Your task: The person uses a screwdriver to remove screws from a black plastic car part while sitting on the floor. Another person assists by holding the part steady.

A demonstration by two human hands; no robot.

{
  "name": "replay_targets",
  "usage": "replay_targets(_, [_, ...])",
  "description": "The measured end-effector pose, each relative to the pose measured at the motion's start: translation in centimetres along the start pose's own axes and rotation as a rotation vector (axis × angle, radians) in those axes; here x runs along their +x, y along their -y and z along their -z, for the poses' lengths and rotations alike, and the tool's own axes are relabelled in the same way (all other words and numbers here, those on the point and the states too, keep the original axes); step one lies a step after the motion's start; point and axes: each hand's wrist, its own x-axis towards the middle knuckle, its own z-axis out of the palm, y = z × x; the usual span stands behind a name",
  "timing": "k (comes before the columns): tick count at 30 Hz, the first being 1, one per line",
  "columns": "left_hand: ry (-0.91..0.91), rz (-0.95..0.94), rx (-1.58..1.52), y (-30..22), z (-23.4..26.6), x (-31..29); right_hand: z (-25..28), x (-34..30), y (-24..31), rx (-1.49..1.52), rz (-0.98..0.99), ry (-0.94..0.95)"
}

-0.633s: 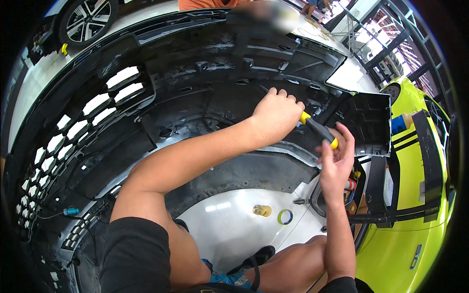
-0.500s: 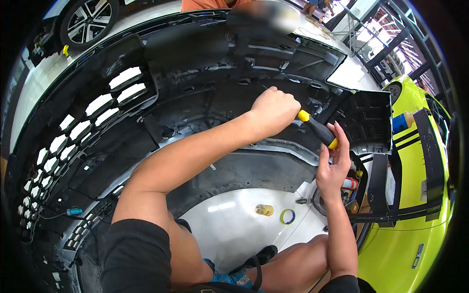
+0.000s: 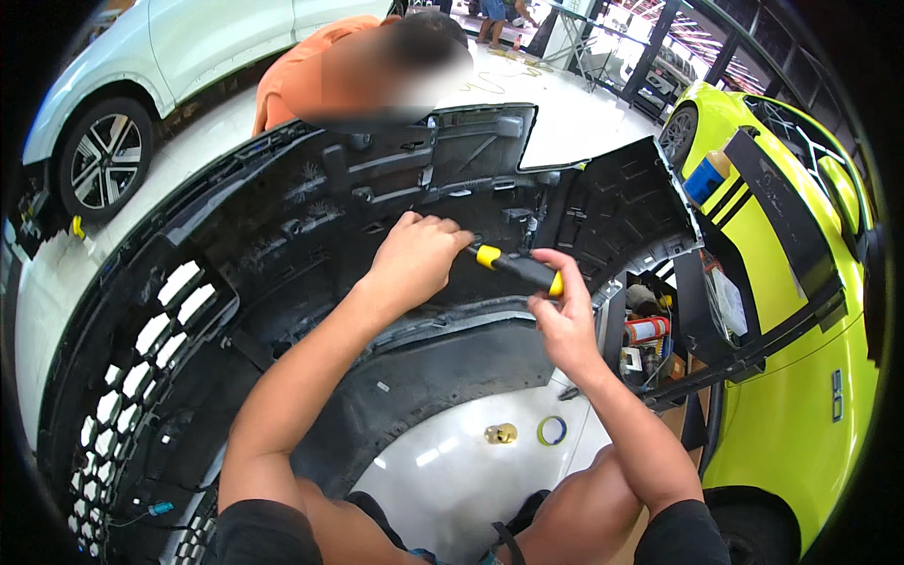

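Observation:
A screwdriver (image 3: 520, 271) with a black grip and yellow ends lies between my hands, above the dark inner side of a car bumper (image 3: 452, 372). My right hand (image 3: 568, 325) holds the butt end of its grip, thumb and fingers on either side. At its front end my left hand (image 3: 414, 259) is closed around the shaft, knuckles up. The tip is hidden by the left hand. Behind both hands, the bumper's inner face shows ribs, clips and scuffed patches; a honeycomb grille (image 3: 141, 363) is at its left.
Across the bumper a person in an orange top (image 3: 297, 80) bends forward. A white car (image 3: 217, 47) stands far left, a lime-green car (image 3: 800, 405) at right. A tape roll (image 3: 553, 431) and a small yellowish container (image 3: 501, 433) lie on the floor. Tools fill a box (image 3: 650, 344).
My view has shifted, so more of the person in orange and both cars shows. In the picture both hands and the screwdriver sit further left and lower, the screwdriver lying flatter.

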Motion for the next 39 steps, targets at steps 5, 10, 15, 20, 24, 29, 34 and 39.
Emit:
replay_targets(5, [0.060,0.034,-0.017,0.5,0.0,0.2,-0.3,-0.3,0.4,0.023,0.030,-0.034])
replay_targets(10, [0.011,0.085,-0.039,-0.1,0.2,0.0,1.2,1.0,1.6,0.357,-0.353,0.023])
replay_targets(15, [0.020,0.094,-0.052,-0.5,0.2,0.3,1.5,1.2,-0.1,0.370,-0.364,0.026])
replay_targets(20, [0.006,0.030,-0.052,0.1,1.6,0.2,0.8,1.2,-0.1,0.099,-0.034,-0.021])
replay_targets(24, [0.087,0.048,-0.005,0.8,1.6,0.1,0.6,0.9,0.0,0.038,0.068,-0.017])
replay_targets(29, [0.011,0.100,-0.002,0.8,1.9,0.2,0.1,0.9,0.1,0.486,-0.189,-0.104])
replay_targets(34, [-0.052,0.126,0.025,0.4,1.2,-0.2,1.7,0.7,1.1,0.585,-0.542,0.092])
replay_targets(39, [0.007,0.110,0.043,0.5,1.5,-0.2,1.1,0.6,0.5,0.377,-0.398,0.006])
